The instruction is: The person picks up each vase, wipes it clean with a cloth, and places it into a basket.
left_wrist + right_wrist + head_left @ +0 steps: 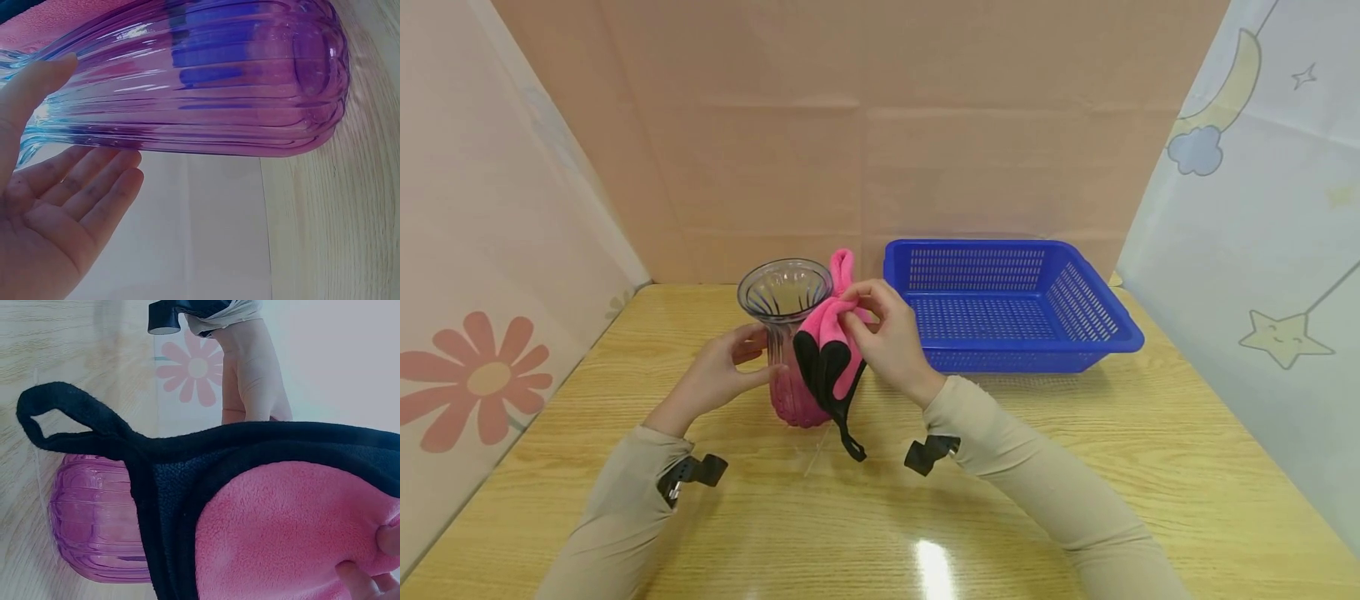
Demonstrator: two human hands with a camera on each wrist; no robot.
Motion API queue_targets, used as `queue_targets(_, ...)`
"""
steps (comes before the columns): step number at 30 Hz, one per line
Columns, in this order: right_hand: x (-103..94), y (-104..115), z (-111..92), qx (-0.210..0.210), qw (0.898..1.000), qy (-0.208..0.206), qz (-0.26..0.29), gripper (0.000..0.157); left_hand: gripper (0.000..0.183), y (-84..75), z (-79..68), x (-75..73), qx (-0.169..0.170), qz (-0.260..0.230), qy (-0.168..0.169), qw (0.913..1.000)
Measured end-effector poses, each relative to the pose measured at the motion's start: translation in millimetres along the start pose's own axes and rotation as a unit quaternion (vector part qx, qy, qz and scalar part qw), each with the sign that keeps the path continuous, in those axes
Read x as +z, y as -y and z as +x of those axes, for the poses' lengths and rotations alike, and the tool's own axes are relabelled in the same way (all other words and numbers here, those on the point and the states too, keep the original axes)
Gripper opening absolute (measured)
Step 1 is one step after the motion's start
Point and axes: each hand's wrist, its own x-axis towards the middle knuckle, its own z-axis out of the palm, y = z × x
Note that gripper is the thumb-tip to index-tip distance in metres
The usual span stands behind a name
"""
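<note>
Beige sleeves [1067, 500] are spanning the near side. Left hand [718, 375] is loosely gripping the glass vase [790, 396] by its neck, partly open, thumb on the near side. Right hand [891, 337] is pinching the pink-and-black cloth [831, 358], thumb and fingertips nearly closed; cloth is hanging along the vase's right side, black loop [854, 450] dangling. Vase is standing upright on the table [820, 533], left of the blue basket [1000, 360], which is sitting far right.

Ribbed glass vase [792, 398] (purple below) stands upright, black-edged pink cloth [829, 357] hanging bunched beside it.
</note>
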Motion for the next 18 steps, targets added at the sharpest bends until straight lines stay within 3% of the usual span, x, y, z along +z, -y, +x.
queue_targets(18, 7.7, -7.5, -4.1, -0.021, 1.0, 0.009, -0.018, 0.015, 0.063, 0.1, 0.5, -0.2, 0.011, 0.004, -0.012, 0.9999)
